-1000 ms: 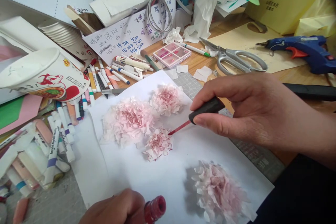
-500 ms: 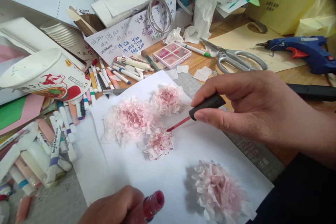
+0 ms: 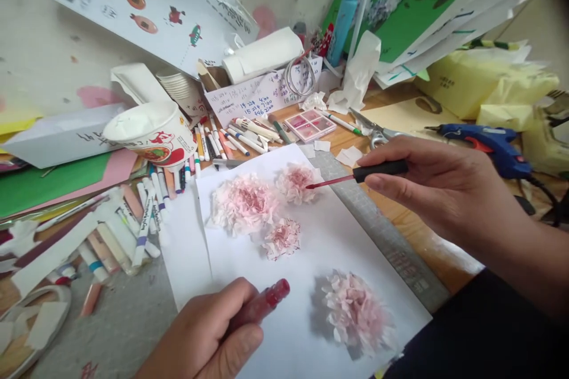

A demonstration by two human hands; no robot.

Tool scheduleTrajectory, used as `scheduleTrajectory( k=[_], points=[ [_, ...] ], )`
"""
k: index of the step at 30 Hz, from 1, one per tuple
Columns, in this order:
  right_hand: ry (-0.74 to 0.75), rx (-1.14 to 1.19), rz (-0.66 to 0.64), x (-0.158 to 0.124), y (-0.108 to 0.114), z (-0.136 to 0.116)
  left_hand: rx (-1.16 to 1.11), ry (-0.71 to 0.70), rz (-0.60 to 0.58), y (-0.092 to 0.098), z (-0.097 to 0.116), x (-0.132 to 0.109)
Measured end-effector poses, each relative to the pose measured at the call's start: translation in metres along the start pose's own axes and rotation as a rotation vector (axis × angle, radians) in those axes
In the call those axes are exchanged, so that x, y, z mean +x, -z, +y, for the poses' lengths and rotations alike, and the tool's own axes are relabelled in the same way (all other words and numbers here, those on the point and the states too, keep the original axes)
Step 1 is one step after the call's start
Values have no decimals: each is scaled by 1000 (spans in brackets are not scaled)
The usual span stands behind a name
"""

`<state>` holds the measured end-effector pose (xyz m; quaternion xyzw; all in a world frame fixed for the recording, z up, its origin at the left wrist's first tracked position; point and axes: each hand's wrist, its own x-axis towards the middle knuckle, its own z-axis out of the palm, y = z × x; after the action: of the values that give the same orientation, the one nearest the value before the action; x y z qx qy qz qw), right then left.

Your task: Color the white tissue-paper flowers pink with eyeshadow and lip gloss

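Between the thumb and fingers of my right hand [image 3: 427, 180] is the black handle of a lip gloss applicator [image 3: 333, 181]. Its dark red tip is at the upper pink paper flower [image 3: 297, 182]; whether it touches cannot be made out. My left hand [image 3: 217, 331] grips the open red lip gloss tube [image 3: 264, 305], mouth pointing up and right. A large pink-white paper flower [image 3: 244, 204] lies at the left of the white paper [image 3: 249, 266]. Below it sits a small flower [image 3: 282, 238] with red-edged petals. Another pale pink flower [image 3: 358, 314] rests at the lower right.
Many markers [image 3: 146, 219] crowd the left side near a paper bowl [image 3: 151, 133]. Behind the sheet are an eyeshadow palette [image 3: 310, 124] and scissors [image 3: 377, 133]. A blue glue gun [image 3: 484, 145] lies at right, near yellow packages [image 3: 498, 83]. A grey cutting mat [image 3: 373, 213] runs under the paper.
The applicator tip has moved from the small red-edged flower up to the upper flower. My left hand with the tube shows more fully, and the camera view has tilted upward.
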<state>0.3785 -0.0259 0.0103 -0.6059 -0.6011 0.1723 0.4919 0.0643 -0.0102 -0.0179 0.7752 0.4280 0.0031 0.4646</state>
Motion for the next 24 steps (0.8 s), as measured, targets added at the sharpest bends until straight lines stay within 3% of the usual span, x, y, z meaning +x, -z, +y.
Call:
scheduleTrajectory(
  k=[13, 24],
  points=[
    [-61, 97, 90, -12, 12, 1, 58, -25, 19, -2, 7, -3],
    [-58, 187, 191, -15, 17, -17, 118, -73, 0, 0, 4, 0]
  ],
)
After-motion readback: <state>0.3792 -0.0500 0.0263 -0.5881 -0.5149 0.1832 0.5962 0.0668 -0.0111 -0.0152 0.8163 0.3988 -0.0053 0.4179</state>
